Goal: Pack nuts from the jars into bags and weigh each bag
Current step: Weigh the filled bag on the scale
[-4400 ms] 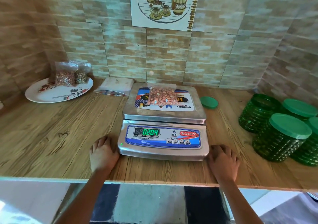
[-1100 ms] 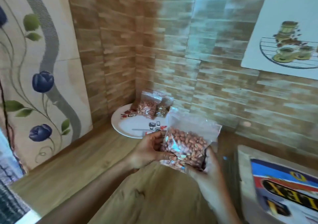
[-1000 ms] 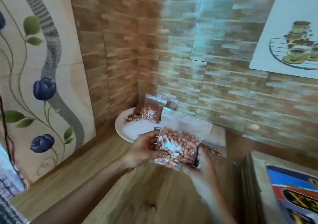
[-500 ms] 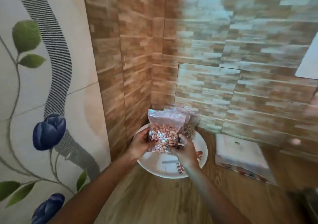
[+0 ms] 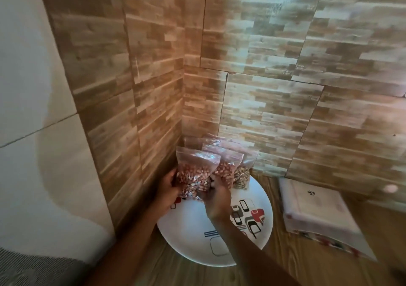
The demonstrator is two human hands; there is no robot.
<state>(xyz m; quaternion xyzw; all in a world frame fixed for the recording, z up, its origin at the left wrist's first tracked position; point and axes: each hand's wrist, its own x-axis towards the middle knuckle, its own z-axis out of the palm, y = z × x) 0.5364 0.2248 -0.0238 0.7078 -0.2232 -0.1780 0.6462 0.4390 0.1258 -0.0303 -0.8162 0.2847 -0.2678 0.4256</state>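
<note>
Hold, left: the left hand (image 5: 168,189) is curled round the left edge of the bag of peanuts (image 5: 194,176), gripped low at its filled part.
Hold, right: the right hand (image 5: 216,198) is closed on the bag's lower right corner; its fingertips are hidden by the plastic, so the depth of the grip cannot be told.
Bag position: the bag of peanuts is held upright over the far part of the plate (image 5: 191,233), close to the corner of the wall; whether its base is touching the plate cannot be told.
Neighbours: a second bag of peanuts (image 5: 227,171) and a bag of paler nuts (image 5: 241,176) are propped upright just behind and to the right, pressed close against the held one.
Risk, toppling: the bag is judged likely to slump forward if released before it is leaned on something.
Risk, knock-on: the propped bags could be pushed over by the right hand or the held bag, as little room is offered in that corner.
Risk, spill: the seal cannot be made out; if it is not fully pressed shut, nuts could be scattered by a fall.
Risk, plate: weight is gathered near the far rim, so the plate could be tipped if pressed hard there.
Further out: a stack of empty bags (image 5: 316,211) is laid flat on the worktop (image 5: 307,268), right of the plate and apart from it.
</note>
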